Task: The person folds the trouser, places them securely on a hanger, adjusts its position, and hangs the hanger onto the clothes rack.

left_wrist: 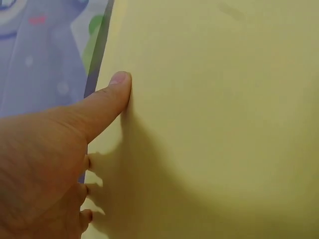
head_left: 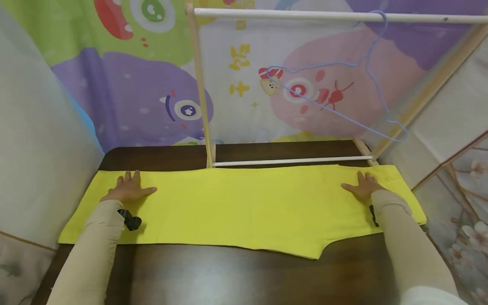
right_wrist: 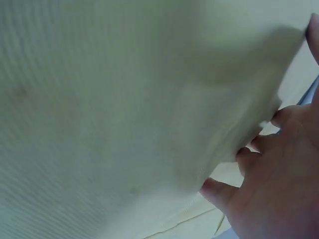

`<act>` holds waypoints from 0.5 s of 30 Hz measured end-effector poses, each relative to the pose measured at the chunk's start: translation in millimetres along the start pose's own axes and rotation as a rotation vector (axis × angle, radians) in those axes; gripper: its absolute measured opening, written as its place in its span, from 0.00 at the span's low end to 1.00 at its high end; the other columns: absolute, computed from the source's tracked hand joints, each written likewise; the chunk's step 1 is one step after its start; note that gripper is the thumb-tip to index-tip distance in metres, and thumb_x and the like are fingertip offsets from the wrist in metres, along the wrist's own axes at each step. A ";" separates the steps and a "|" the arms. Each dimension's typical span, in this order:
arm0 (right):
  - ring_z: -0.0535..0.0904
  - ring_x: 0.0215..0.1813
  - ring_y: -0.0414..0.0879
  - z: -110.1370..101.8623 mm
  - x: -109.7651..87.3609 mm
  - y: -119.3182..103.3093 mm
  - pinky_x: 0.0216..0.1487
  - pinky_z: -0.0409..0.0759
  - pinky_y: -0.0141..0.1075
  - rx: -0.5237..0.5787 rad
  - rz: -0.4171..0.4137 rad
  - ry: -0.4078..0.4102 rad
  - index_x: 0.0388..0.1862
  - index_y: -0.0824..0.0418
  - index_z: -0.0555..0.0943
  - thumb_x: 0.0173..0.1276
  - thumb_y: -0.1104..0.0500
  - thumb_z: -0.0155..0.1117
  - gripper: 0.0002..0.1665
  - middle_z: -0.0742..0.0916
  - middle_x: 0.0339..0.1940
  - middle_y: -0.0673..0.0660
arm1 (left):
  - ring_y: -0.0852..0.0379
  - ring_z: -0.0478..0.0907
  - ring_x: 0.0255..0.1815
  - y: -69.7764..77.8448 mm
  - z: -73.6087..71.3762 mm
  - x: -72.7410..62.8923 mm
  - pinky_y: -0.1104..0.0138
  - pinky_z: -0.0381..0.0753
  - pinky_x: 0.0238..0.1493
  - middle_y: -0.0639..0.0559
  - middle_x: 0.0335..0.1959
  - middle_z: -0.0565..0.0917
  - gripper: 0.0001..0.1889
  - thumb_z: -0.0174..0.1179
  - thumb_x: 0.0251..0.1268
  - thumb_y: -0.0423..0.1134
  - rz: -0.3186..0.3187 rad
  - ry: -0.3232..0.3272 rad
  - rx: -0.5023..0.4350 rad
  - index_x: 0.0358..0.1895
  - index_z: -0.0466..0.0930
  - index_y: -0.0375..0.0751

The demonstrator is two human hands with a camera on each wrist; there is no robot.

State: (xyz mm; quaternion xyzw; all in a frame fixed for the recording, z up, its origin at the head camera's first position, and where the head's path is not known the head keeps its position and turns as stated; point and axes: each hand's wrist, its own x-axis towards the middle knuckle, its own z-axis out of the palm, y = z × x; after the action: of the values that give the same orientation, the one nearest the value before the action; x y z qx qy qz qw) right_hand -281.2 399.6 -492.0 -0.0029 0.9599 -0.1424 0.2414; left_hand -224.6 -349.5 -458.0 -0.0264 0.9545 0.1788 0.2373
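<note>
Yellow trousers (head_left: 244, 207) lie on the table, folded lengthwise, with the legs to the left and the waist end to the right. The crotch corner points toward the front. On the leg end rests my left hand (head_left: 127, 188), fingers spread and thumb out to the right. My right hand (head_left: 364, 186) lies near the waist end, its fingers extended toward the far edge. In the left wrist view, the thumb (left_wrist: 112, 94) touches the yellow fabric (left_wrist: 214, 119). Fingertips meet an edge of the fabric (right_wrist: 124, 114) in the right wrist view.
Behind the trousers stands a clothes rack with a white top rod (head_left: 286, 14) and a lower bar (head_left: 289, 161). A blue wire hanger (head_left: 367, 59) hangs from the rod. The dark wooden table (head_left: 228, 275) shows in front. A cartoon-print curtain (head_left: 148, 97) covers the back.
</note>
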 end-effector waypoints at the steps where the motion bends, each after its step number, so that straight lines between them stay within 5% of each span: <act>1: 0.30 0.70 0.84 0.0 0.9 2.3 0.65 0.40 0.76 0.000 -0.001 0.001 0.74 0.78 0.33 0.62 0.18 0.40 0.73 0.38 0.71 0.86 | 0.15 0.26 0.69 -4.6 -1.4 -0.1 0.20 0.38 0.57 0.18 0.72 0.26 0.61 0.49 0.63 0.71 -0.011 -0.002 -0.003 0.74 0.26 0.25; 15: 0.32 0.71 0.83 -1.2 -8.5 -0.1 0.64 0.46 0.77 -0.019 0.055 0.033 0.76 0.76 0.37 0.59 0.17 0.42 0.74 0.38 0.70 0.87 | 0.10 0.29 0.66 -25.1 -9.0 -7.9 0.22 0.45 0.58 0.08 0.66 0.31 0.62 0.45 0.64 0.73 -0.086 0.013 -0.011 0.72 0.28 0.18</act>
State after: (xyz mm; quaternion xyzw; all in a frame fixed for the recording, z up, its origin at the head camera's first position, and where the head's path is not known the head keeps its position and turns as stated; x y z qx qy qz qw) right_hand -274.3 400.4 -487.0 0.0234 0.9648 -0.1267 0.2292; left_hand -218.2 -376.4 -455.2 -0.0700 0.9530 0.1733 0.2383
